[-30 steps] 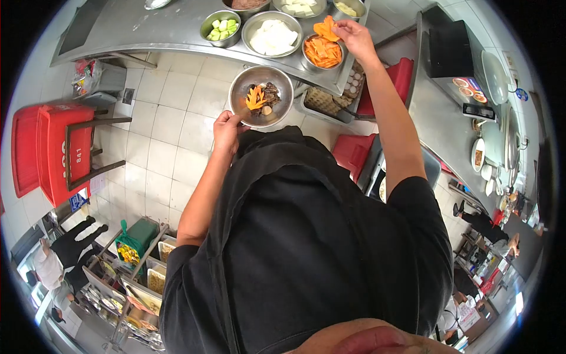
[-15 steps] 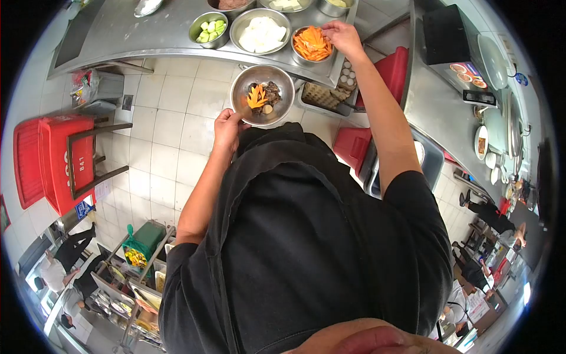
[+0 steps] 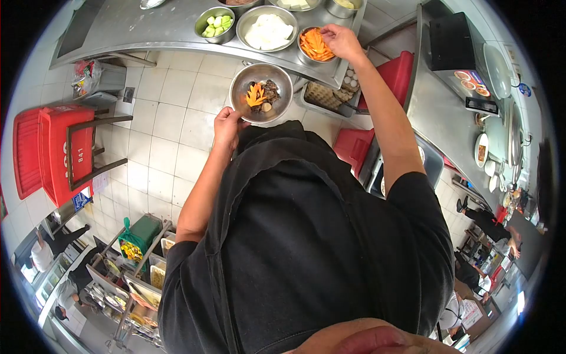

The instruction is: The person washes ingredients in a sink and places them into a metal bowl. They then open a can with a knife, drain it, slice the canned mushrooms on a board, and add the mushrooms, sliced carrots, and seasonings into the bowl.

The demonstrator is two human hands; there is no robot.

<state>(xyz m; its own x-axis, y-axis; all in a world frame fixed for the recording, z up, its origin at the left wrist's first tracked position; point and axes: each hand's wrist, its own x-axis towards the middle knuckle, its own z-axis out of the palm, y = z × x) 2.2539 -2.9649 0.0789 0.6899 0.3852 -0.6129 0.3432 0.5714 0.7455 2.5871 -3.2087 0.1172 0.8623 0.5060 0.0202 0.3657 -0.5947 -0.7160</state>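
My left hand (image 3: 226, 126) is closed on the near left rim of a metal mixing bowl (image 3: 239, 99), which it holds up in front of my body. Inside that bowl lie a few orange carrot slices (image 3: 255, 94), dark crinkled pieces (image 3: 272, 89) and a pale round piece (image 3: 266, 107). On the steel counter stands a smaller metal bowl heaped with sliced carrots (image 3: 316, 45). My right hand (image 3: 340, 42) is at the right edge of this heap, its fingertips pinched together on carrot slices; exactly how many they hold is hidden.
Beside the carrots are bowls of white slices (image 3: 268, 32) and green chunks (image 3: 217, 26). Egg trays (image 3: 324, 97) sit below the counter (image 3: 147, 35). Red bins (image 3: 62, 153) stand left and right. A steel worktop (image 3: 439, 106) runs along the right. Other people are farther off.
The view has shifted slightly, so the counter bowls appear a little higher and farther right. My right hand stays at the carrots, and my left hand keeps hold of the mixing bowl.
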